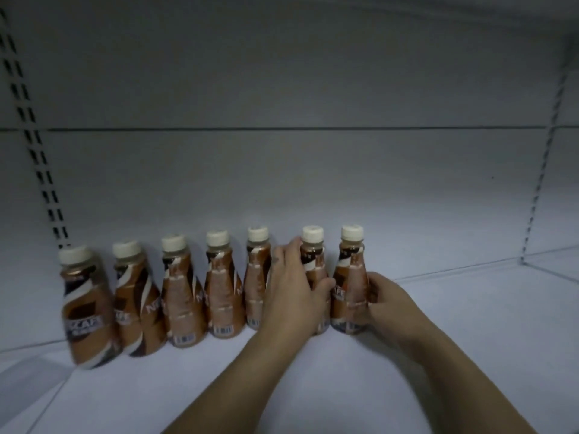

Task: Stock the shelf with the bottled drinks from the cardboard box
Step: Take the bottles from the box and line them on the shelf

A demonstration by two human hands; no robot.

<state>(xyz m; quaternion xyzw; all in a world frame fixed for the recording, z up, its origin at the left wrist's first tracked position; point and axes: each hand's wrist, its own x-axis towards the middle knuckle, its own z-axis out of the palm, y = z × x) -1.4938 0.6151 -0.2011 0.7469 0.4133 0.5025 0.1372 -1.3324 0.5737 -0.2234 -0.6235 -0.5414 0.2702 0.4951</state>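
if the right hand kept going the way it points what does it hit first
The right hand points left, gripping the end bottle. Going on, that bottle would likely meet the left hand on the next bottle, though depth is unclear.

Dim, cool grey light, brightest on the shelf (438,324) floor, soft blur throughout, leftmost bottle (84,308) smeared, left rail (34,142) bowed by wide-angle distortion, upper corners darkened
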